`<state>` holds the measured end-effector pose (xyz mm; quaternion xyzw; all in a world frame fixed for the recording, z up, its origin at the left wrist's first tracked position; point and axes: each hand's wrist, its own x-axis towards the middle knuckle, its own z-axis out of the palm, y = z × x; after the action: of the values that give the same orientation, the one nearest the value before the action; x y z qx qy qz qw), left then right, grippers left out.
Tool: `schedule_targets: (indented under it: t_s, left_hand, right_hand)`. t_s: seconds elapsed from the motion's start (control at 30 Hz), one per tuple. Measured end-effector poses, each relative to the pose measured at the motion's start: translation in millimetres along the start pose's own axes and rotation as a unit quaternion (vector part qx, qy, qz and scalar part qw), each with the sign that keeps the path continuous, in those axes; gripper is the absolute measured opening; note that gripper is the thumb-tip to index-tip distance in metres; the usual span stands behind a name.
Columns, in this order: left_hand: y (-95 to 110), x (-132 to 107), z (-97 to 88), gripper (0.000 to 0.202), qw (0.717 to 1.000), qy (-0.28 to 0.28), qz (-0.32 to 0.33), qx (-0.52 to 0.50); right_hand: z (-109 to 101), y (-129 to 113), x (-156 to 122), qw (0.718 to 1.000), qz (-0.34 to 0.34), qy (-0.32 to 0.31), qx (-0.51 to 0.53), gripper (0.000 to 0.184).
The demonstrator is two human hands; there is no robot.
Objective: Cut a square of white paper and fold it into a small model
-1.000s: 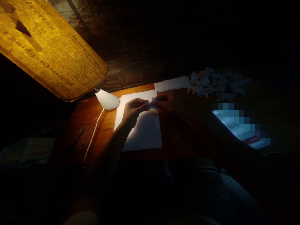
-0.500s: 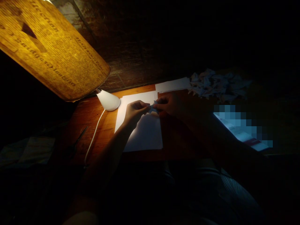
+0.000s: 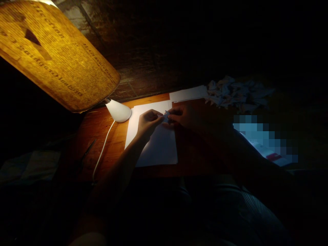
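A small folded piece of white paper [image 3: 166, 116] is pinched between both my hands above a white sheet [image 3: 159, 147] lying on the wooden table [image 3: 107, 136]. My left hand [image 3: 147, 123] grips it from the left with curled fingers. From the right, my right hand [image 3: 183, 116] holds the same piece with fingertips pressed together. Both hands hover just over the sheet's upper part.
A white lamp base [image 3: 118, 110] with its cord [image 3: 102, 150] stands left of the sheet, under a glowing printed shade [image 3: 56, 58]. A pile of small folded papers [image 3: 235, 93] lies at the back right beside another sheet [image 3: 188, 93]. A lit screen [image 3: 263, 143] sits right. Scissors [image 3: 87, 152] lie left.
The hands have stayed together on the small paper piece, shifting only slightly as the fingers work it. Nothing else has moved.
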<state>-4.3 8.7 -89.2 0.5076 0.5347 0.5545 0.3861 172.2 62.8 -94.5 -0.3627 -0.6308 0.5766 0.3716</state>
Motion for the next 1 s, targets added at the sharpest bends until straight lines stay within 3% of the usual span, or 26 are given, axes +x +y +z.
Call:
schedule_targets:
  t_s: [0.3, 0.5, 0.67, 0.83, 1.0]
  left_hand:
    - [-1.1, -1.3, 1.7, 0.028, 1.000, -0.016, 0.005, 0.000]
    - [-4.1, -1.1, 1.9, 0.028, 1.000, -0.007, 0.016, 0.010]
    - [-6.8, 1.7, 4.5, 0.026, 0.998, 0.035, 0.045, -0.024]
    - [-7.0, 5.1, 3.4, 0.032, 0.997, 0.053, 0.024, -0.051]
    - [-5.7, 6.3, -2.0, 0.035, 0.998, 0.040, 0.006, -0.040]
  right_hand:
    - [-1.7, -0.9, -1.6, 0.997, -0.031, 0.000, -0.072, 0.003]
    - [0.0, 3.6, 0.5, 0.997, -0.035, -0.014, -0.063, 0.005]
    - [1.6, -2.6, -0.5, 0.999, -0.022, 0.020, -0.018, 0.004]
    - [3.1, -5.7, -0.9, 0.998, 0.010, 0.054, 0.013, 0.005]
    - [4.7, -3.2, 0.1, 0.998, 0.028, 0.044, 0.028, 0.010]
